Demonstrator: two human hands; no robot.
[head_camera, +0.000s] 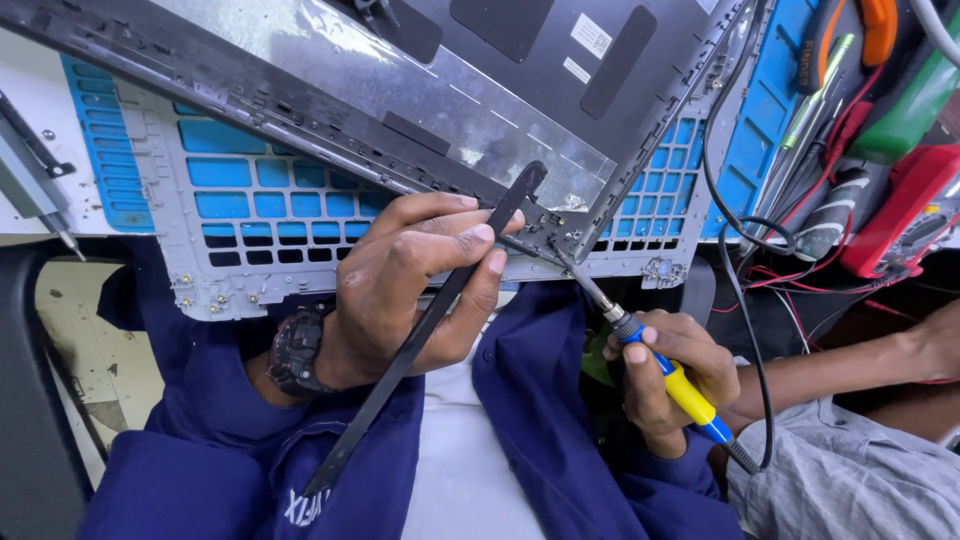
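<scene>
A black strip (420, 330) is clasped in the left hand (410, 285) and a soldering iron (650, 365) gripped in the right hand (665, 375), above a tool-cluttered white bench (30, 110) near a dusty floor (90, 350).

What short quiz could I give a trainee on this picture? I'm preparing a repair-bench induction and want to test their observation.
1. True or false: the left hand holds a long black strip.
2. Which tool does the right hand hold? A) a hammer B) a soldering iron with a blue and yellow handle C) a paintbrush
3. Fill in: the iron's tip meets the corner of the dark laptop lid near the ____ end of the strip.

Key:
1. True
2. B
3. upper
</scene>
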